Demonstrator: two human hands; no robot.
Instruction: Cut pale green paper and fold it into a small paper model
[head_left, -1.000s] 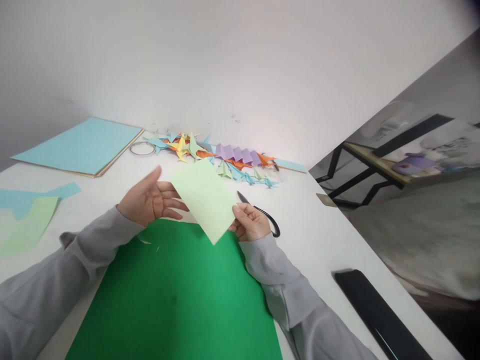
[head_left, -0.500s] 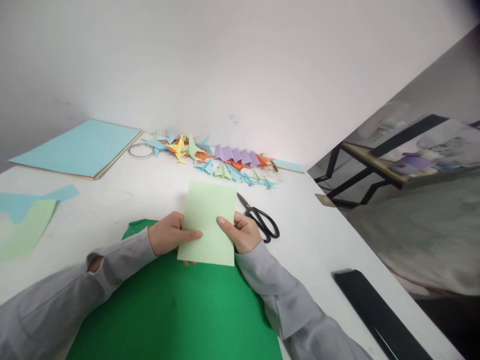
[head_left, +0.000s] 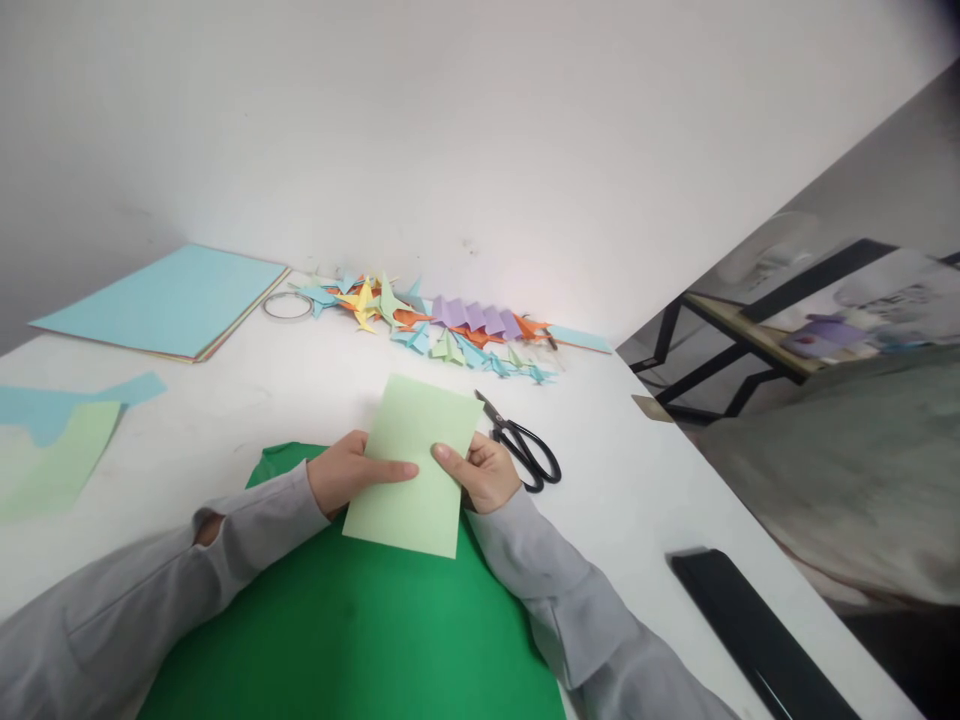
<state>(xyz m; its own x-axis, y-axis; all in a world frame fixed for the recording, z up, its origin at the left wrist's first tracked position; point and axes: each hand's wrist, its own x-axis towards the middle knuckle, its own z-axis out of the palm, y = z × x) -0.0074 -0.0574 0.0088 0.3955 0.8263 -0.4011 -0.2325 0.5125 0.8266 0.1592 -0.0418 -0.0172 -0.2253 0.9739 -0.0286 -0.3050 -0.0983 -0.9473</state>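
Over green sheet (head_left: 352,620), both hands pinch paper (head_left: 416,465).

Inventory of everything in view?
paper: 1, pale green, in both hands
green sheet: 1, green, under paper
scissors: 1, black, right of paper
origami: pile, mixed, by wall
tape: 1 ring, clear, left of origami
stack: 1, blue-topped, far left
scraps: 2, blue, pale green, left edge
bar: 1, black, near right
table: 1, white, under all
left hand: 1, grey sleeve, on paper
right hand: 1, grey sleeve, on paper
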